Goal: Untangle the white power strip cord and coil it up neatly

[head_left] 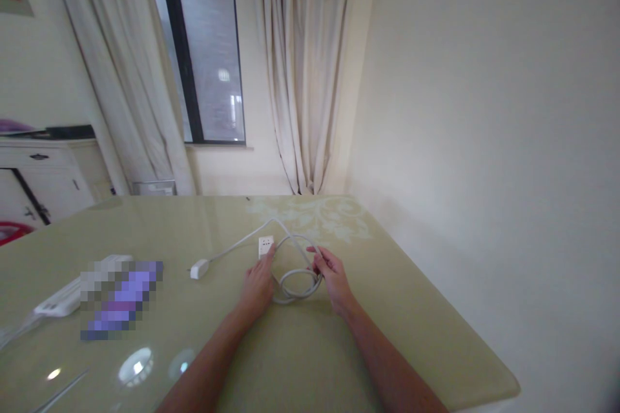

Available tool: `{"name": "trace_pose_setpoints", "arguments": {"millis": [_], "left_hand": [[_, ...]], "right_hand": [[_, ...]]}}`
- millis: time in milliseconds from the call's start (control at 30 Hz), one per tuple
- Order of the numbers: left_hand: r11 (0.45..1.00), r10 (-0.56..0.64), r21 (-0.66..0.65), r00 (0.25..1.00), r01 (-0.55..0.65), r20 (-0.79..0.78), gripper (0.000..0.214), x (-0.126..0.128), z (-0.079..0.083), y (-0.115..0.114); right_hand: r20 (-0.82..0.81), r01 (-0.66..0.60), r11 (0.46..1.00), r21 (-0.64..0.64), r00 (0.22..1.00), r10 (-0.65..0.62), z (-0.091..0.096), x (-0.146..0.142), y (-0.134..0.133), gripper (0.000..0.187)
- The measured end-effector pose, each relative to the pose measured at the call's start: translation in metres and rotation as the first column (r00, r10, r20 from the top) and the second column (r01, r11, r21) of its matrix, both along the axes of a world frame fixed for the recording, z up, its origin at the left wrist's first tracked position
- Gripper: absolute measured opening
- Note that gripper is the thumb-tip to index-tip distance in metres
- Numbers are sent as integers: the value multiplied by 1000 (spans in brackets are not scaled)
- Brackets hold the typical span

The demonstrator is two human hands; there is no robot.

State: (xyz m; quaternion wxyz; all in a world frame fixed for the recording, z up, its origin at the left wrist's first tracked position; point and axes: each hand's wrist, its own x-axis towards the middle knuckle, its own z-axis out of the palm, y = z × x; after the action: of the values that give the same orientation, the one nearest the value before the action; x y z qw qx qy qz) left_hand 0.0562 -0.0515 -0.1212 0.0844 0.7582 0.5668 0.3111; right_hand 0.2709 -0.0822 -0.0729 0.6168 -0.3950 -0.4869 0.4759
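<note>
A white cable (295, 284) lies coiled in a loop on the pale green table (387, 310). It runs past a small white socket block (265, 245) to a white plug (199, 268) further left. My left hand (258, 284) rests on the table with its fingers closed on the left side of the coil, just below the socket block. My right hand (330, 274) pinches the coil's right side with its fingers curled round the cable.
A white power strip (61, 300) and a blurred purple object (121, 300) lie at the table's left. The wall runs along the table's right edge. Curtains (300, 77) and a window (203, 51) stand behind, with a white cabinet (43, 174) at far left.
</note>
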Motion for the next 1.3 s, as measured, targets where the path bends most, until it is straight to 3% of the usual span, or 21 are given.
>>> {"name": "trace_pose_setpoints", "arguments": {"millis": [167,367,500,567,633,733,800,833,933,1067,1233,1300], "left_hand": [[999,-11,33,987,6,163,65,-2,4,5],[989,-117,136,833,51,540,51,4,49,-10],[987,-138,148,775,57,616,49,14,72,-15],[994,-108,86,737,68,667,44,17,76,-12],[993,-97,40,606,108,790,38,15,76,-6],[997,-32,16,217,73,976,25,-3,70,4],[998,68,-67,10,-8,998,28,-21,65,10],[992,115,-116,-42,-42,993,32,-31,64,13],[980,177,-180,-39,-86,983,37,-53,61,16],[989,132,-129,34,-74,991,36,-67,60,20],[937,207,-181,59,-299,977,39,-89,54,34],[920,203,-137,149,-367,968,43,-94,51,37]], "right_hand": [[129,-62,998,0,990,61,-3,1,1,56],[438,-35,986,165,898,-42,5,-8,-15,47],[574,-92,951,294,813,-98,13,-14,-28,39],[573,-109,956,274,816,-71,13,-19,-29,40],[485,-62,977,204,873,-46,10,-23,-27,42],[175,85,995,59,980,-94,4,-24,-16,44],[-59,152,986,-64,986,-155,0,-18,-6,42],[-156,168,978,-120,970,-186,-1,-14,-1,42],[-341,194,965,-176,908,-244,-3,4,11,40],[-453,261,961,-89,849,-272,0,37,19,33],[-534,395,910,-125,746,-397,5,83,20,31],[-518,458,878,-140,722,-459,5,90,21,36]]}}
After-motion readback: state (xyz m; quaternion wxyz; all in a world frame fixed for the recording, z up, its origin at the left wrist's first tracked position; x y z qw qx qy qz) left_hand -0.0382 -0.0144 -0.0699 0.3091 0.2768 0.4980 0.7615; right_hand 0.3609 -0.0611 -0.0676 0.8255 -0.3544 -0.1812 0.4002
